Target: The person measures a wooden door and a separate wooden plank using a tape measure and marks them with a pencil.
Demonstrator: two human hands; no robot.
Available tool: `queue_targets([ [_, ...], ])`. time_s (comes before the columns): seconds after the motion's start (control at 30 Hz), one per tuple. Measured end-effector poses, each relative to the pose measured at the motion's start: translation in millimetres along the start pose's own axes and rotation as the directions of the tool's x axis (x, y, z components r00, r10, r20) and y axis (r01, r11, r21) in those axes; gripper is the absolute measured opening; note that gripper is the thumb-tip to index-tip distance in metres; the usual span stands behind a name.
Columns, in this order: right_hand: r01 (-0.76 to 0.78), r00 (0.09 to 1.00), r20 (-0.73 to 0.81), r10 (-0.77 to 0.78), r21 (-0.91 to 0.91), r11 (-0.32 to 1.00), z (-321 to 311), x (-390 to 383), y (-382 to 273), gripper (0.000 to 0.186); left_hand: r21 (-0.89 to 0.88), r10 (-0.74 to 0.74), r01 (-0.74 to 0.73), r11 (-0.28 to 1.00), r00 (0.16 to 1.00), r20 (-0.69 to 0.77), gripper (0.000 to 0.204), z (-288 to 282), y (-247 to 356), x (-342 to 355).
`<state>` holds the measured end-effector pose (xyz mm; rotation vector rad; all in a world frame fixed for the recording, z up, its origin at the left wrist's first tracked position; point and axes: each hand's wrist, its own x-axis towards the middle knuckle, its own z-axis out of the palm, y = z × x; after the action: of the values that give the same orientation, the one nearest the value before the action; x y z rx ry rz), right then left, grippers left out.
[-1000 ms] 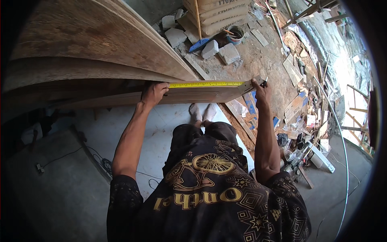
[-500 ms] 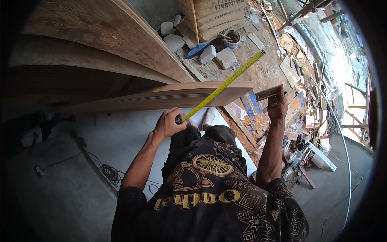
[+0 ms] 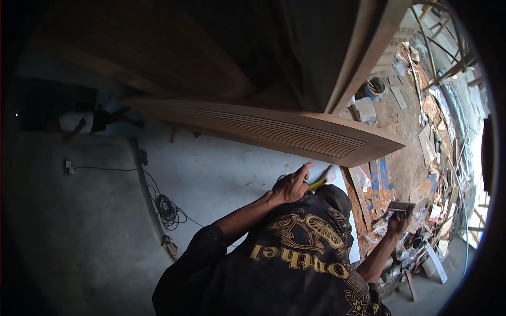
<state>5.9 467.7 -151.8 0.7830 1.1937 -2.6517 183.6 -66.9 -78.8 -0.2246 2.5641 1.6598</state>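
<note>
Near door's (image 3: 274, 129) edge: my left hand (image 3: 293, 187) grasps tape (image 3: 317, 184).
Right hand (image 3: 399, 223): grasping bar (image 3: 400, 206).
Door: tape off; remainder unclear.

The left hand (image 3: 292, 186) is curled, the right hand (image 3: 399, 221) held out sideways.

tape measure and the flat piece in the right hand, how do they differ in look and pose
The tape measure shows bright yellow, while the flat piece is a dull grey-brown. The tape measure is partly hidden by the left hand; the flat piece shows plainly above the right hand. The tape measure's visible strip slants, while the flat piece lies nearly level across the picture. Both are hand-held.
</note>
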Motion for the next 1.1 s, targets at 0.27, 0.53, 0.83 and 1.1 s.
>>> queue_targets([
  [0.27, -0.136, 0.984, -0.125, 0.125, -0.085, 0.987, -16.5, -91.6, 107.7, 0.034, -0.044, 0.006, -0.015, 0.999, 0.982, -0.189, 0.049, -39.6, -67.6, -109.3],
  [0.53, -0.320, 0.942, -0.180, 0.284, -0.218, 0.922, 62.4, -152.7, 156.9, 0.025, -0.175, -0.108, 0.065, 0.983, 0.961, -0.253, 0.028, -58.2, -104.8, -149.5],
  [0.83, -0.489, 0.856, 0.044, 0.516, -0.258, 0.833, 58.5, -174.8, 196.7, 0.025, -0.069, -0.094, 0.075, 0.995, 0.936, -0.339, 0.032, -83.4, -121.7, -146.8],
  [1.1, -0.413, 0.911, -0.124, 0.393, -0.274, 0.869, 51.6, -183.1, 213.7, 0.039, -0.065, -0.146, 0.132, 0.989, 0.937, -0.318, 0.046, -87.5, -131.4, -138.7],
])
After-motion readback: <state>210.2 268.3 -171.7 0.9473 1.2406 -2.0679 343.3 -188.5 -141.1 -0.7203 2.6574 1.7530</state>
